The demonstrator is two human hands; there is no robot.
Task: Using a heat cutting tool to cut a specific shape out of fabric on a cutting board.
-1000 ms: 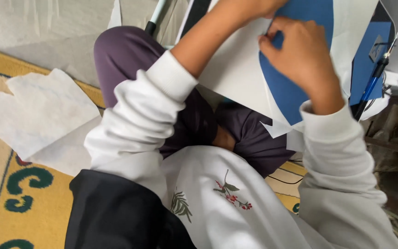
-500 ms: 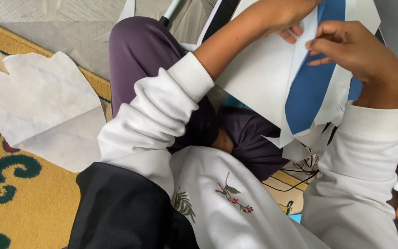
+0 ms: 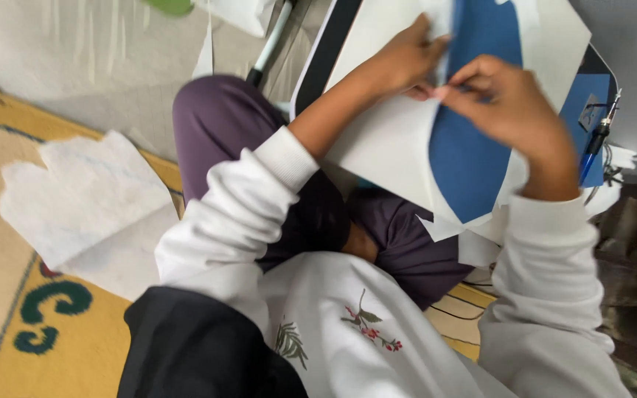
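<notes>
I sit cross-legged in purple trousers and a white embroidered top. My left hand holds the upper part of a white sheet that rests over my lap. A blue paper piece lies on that sheet. My right hand pinches the blue piece near its left edge, fingertips almost meeting those of the left hand. Both hands are blurred by motion. Small white paper scraps hang below the sheet's lower edge.
A large cut white sheet lies on the yellow patterned rug at my left. A board with a dark frame sits under the work. A blue pen and cables are at the right, beside dark furniture.
The view has tilted, so the sheet and hands sit a little lower in frame. My right hand moved left and down to the blue piece's edge, closer to my left hand.
</notes>
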